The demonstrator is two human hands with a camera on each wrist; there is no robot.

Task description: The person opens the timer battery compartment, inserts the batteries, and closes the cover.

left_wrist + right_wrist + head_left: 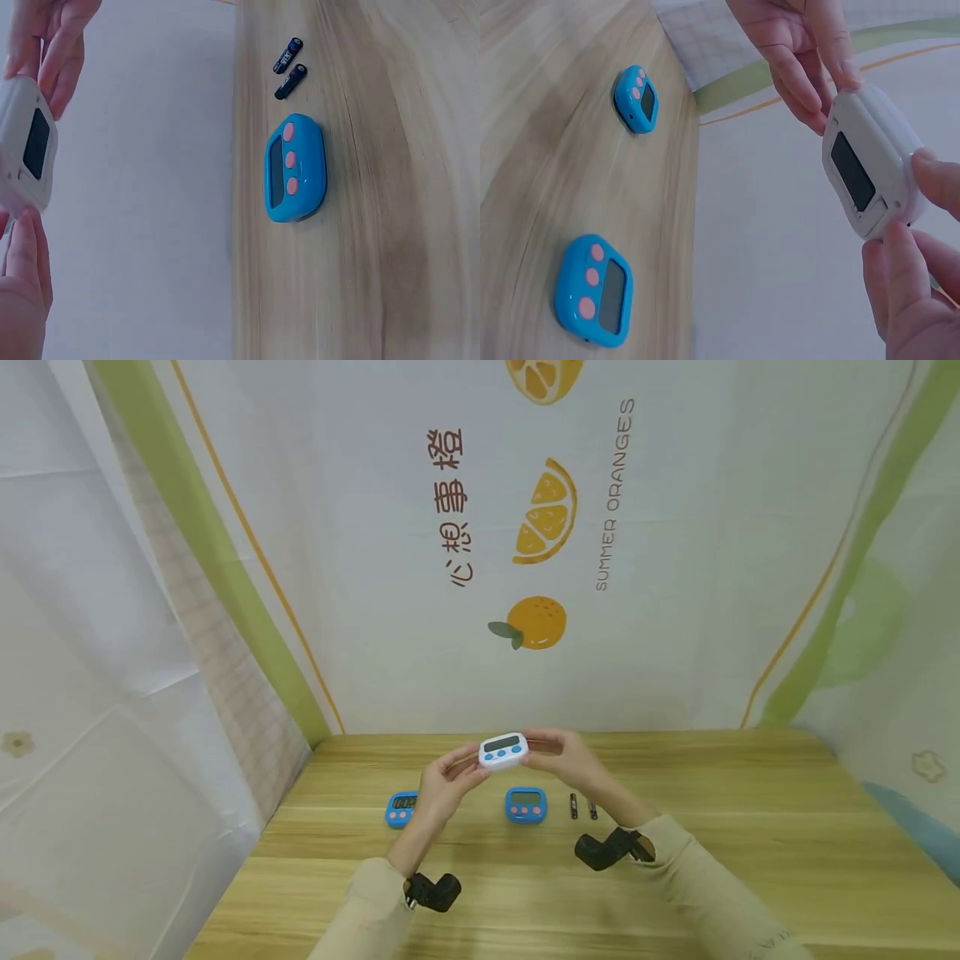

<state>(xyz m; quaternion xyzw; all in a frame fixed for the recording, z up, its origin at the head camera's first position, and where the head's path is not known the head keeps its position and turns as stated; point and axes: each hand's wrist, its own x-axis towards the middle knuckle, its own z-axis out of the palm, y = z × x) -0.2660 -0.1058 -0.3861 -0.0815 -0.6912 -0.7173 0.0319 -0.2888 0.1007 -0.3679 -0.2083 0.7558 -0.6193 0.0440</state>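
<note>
Raised above the table is a white digital timer (503,751) with a grey screen and three blue buttons, its front tilted up in the head view. My left hand (444,789) pinches its left end between thumb and fingers. At the opposite end my right hand (567,762) grips it the same way. The timer's back, with a dark rectangular patch (853,171), shows in the right wrist view. Beneath the hands, a blue timer (526,806) with pink buttons and a blank screen lies on the wooden table (525,893).
Another blue timer (400,808), digits on its screen, lies farther left, partly covered by my left hand in the head view. Two small batteries (573,806) lie right of the middle timer. A white cloth (660,652) with printed oranges hangs behind the table.
</note>
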